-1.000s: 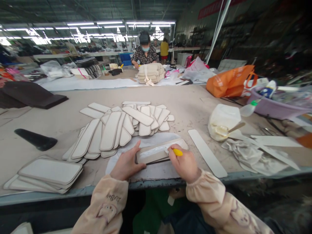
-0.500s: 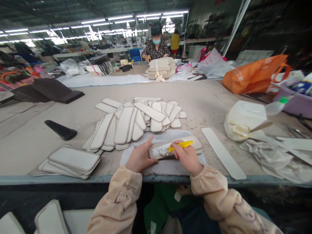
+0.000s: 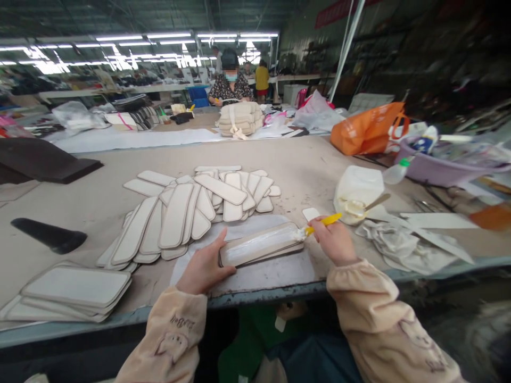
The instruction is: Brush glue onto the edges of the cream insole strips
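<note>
My left hand (image 3: pixel 206 264) is spread, its thumb and fingers against the left end of a small stack of long panels (image 3: pixel 259 246). White paste is smeared along the top panel. In my right hand (image 3: pixel 334 242) is a yellow-handled brush (image 3: pixel 328 219), its bristles at the panel's right end. White paper (image 3: pixel 275 274) lies under the stack. Just beyond is a loose heap of pale rounded panels (image 3: pixel 175 215). To the right, a cut-open white jug (image 3: pixel 358 186) holds paste and a flat stick (image 3: pixel 377 201).
A black tool (image 3: pixel 50 235) and stacked panels (image 3: pixel 75 287) lie at left. On the right are a crumpled cloth (image 3: pixel 403 244), an orange bag (image 3: pixel 367 130) and a purple basin (image 3: pixel 447 169). Across the table, a masked person (image 3: pixel 230 85) sits behind a tied bundle (image 3: pixel 240 118).
My right hand has moved the brush rightward to the panel's far end, and the paste now spreads along its length. The view has shifted right, and the long strip is now mostly hidden.
</note>
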Available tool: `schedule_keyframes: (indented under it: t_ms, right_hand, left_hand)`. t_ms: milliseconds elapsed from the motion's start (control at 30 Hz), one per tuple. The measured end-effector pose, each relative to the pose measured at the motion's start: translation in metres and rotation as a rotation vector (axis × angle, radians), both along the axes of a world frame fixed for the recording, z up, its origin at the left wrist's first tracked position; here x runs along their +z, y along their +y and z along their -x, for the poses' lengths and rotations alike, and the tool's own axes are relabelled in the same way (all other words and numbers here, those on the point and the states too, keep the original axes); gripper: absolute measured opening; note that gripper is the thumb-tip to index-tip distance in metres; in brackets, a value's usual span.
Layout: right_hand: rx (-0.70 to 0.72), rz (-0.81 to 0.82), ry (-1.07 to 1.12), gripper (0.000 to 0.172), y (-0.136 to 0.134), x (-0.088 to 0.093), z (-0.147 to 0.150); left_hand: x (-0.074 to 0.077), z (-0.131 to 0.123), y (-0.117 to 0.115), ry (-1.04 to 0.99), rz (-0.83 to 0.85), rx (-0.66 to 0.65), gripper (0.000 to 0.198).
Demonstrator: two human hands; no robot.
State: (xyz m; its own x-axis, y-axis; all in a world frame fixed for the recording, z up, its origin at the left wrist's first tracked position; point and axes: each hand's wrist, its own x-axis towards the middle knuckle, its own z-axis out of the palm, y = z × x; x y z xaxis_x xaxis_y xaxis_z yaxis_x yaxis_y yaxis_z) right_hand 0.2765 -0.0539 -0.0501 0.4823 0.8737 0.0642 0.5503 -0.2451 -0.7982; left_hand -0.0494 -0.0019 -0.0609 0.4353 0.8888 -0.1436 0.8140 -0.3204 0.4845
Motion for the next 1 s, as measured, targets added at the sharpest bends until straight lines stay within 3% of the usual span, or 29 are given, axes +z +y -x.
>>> schedule_keyframes:
  t_ms: [100, 200, 300, 367, 433, 500, 600, 733, 833, 1000]
  right_hand:
    - [-0.035, -0.099, 0.096, 0.023, -0.003, 0.000, -0.003]
    - [-0.075, -0.308, 0.441, 0.021, -0.007, 0.007, -0.010]
    - [-0.096, -0.570, 0.852, 0.016, -0.012, 0.020, -0.024]
    - [-0.116, -0.653, 0.944, 0.013, -0.016, 0.027, -0.035]
    - [-0.130, -0.727, 1.022, 0.011, -0.020, 0.031, -0.046]
    - [-0.146, -0.800, 1.067, 0.009, -0.024, 0.033, -0.055]
    - [-0.157, -0.862, 1.071, 0.014, -0.032, 0.037, -0.063]
    - [-0.198, -0.875, 0.951, 0.023, -0.041, 0.042, -0.075]
    - [-0.258, -0.845, 0.877, 0.021, -0.049, 0.045, -0.085]
    - [-0.337, -0.848, 0.935, 0.010, -0.056, 0.045, -0.097]
  left_hand:
    - [-0.001, 0.002, -0.001, -0.002, 0.007, -0.014, 0.105]
    - [-0.004, 0.007, -0.002, -0.008, -0.020, -0.033, 0.107]
    - [0.003, 0.008, -0.006, -0.015, -0.201, 0.022, 0.094]
    - [0.015, -0.003, -0.015, -0.059, -0.379, 0.084, 0.074]
    - [0.027, -0.031, -0.031, -0.139, -0.519, 0.069, 0.050]
    - [0.029, -0.075, -0.050, -0.185, -0.508, -0.101, 0.035]
    - [0.016, -0.155, -0.081, -0.231, -0.404, -0.412, 0.036]
    - [-0.008, -0.240, -0.110, -0.224, -0.265, -0.621, 0.042]
    - [-0.012, -0.271, -0.114, -0.122, -0.181, -0.683, 0.026]
    - [-0.019, -0.280, -0.107, -0.081, -0.141, -0.692, 0.017]
